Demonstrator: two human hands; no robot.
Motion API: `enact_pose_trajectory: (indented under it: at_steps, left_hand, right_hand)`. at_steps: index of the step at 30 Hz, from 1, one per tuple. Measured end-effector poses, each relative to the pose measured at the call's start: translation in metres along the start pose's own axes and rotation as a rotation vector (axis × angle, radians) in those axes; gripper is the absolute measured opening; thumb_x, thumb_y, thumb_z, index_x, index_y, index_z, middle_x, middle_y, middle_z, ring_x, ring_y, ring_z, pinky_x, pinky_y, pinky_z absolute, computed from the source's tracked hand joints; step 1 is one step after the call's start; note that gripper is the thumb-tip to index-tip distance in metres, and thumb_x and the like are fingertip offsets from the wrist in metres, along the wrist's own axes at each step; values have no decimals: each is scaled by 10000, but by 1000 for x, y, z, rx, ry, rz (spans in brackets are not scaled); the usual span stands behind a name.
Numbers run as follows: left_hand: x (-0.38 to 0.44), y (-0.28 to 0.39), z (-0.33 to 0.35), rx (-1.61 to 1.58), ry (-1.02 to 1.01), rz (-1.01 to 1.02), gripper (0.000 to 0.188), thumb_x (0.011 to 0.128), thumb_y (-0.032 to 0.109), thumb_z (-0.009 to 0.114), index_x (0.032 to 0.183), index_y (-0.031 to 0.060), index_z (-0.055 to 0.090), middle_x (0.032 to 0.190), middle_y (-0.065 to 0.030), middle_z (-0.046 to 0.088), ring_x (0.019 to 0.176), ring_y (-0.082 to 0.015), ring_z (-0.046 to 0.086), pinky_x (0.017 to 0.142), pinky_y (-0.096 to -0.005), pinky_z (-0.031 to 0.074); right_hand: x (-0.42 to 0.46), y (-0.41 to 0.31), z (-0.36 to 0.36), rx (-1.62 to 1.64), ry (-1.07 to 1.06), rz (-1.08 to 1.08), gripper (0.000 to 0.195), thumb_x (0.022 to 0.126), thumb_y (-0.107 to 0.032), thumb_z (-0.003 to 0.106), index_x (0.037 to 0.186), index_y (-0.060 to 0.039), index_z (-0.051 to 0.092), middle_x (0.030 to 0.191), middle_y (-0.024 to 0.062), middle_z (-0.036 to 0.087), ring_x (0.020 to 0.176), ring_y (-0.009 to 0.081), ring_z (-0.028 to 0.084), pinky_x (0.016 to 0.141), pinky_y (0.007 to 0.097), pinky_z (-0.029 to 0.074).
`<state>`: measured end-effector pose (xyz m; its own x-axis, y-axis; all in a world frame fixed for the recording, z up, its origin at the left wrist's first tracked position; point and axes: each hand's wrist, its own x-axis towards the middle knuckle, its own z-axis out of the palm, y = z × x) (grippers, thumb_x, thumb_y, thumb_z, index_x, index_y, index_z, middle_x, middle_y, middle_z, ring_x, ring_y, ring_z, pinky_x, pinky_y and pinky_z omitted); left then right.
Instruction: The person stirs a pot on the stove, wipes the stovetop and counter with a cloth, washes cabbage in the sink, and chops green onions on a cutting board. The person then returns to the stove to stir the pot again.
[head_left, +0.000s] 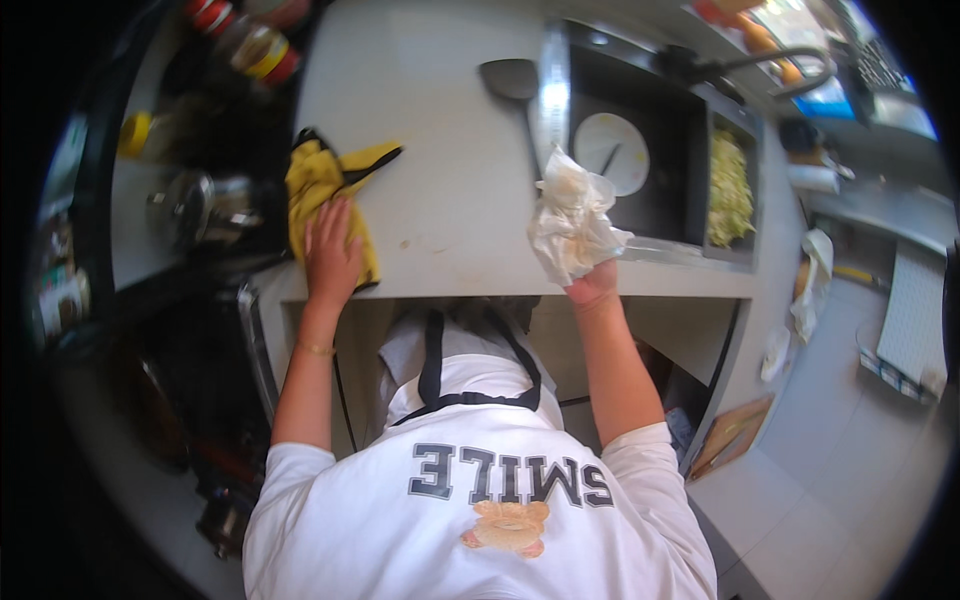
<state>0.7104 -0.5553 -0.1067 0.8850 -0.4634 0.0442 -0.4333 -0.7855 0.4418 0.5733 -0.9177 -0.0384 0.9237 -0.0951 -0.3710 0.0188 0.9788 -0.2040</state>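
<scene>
My left hand (334, 251) lies over a yellow cloth with black edging (315, 172), its fingers stretched out flat along it. The cloth is bunched near the left end of the pale countertop (450, 165), with one corner sticking out to the right. In my right hand (594, 283) is a crumpled sheet of white, stained paper or thin plastic (574, 214), which hides most of the fingers. It is held over the counter beside the sink's near left corner. Beyond it lies a dark-headed spatula (511, 79), its handle running down behind the crumpled sheet.
The dark sink (675, 150) holds a white plate (611, 154) with a dark utensil across it. Chopped pale-green vegetable (729, 191) fills a compartment on its right. A faucet (806, 71) arches over the back. Left are bottles (262, 56) and a shiny metal pot (202, 206). Small crumbs or stains (405, 244) mark the counter.
</scene>
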Motion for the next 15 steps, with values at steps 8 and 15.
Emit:
enact_pose_trajectory:
  at_steps: [8,15]
  left_hand:
    - [46,133,14,-261,-12,214,550,877,71,640,1414,68,522,1463,-118,506,1417,-349,402,1186,-476,297]
    - [104,300,42,-437,-84,219,395,913,60,626,1308,73,624,1319,-138,621,1241,-321,573,1069,-381,447]
  right_hand:
    - [-28,-112,9,-23,63,-353,541,939,-214,660,1407,3,498,1327,158,577,1077,272,590,1005,398,496]
    - [-36,-278,-102,14,-8,-360,411,970,-193,632,1343,-32,570,1278,138,643,1135,265,629,994,389,531]
